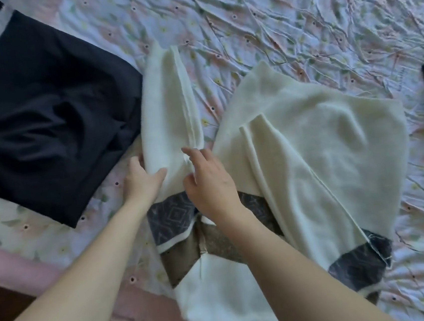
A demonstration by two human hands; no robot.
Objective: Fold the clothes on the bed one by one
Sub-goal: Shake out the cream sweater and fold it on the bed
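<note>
Lying under both hands' fingers (188, 153): the cream garment's sleeve (167, 107) (bunched lengthwise).

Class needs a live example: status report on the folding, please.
Both hands, left and right, on cream sweater, gripping its sleeve. Sweater not yet folded. Folded dark garment lies alongside left.
</note>
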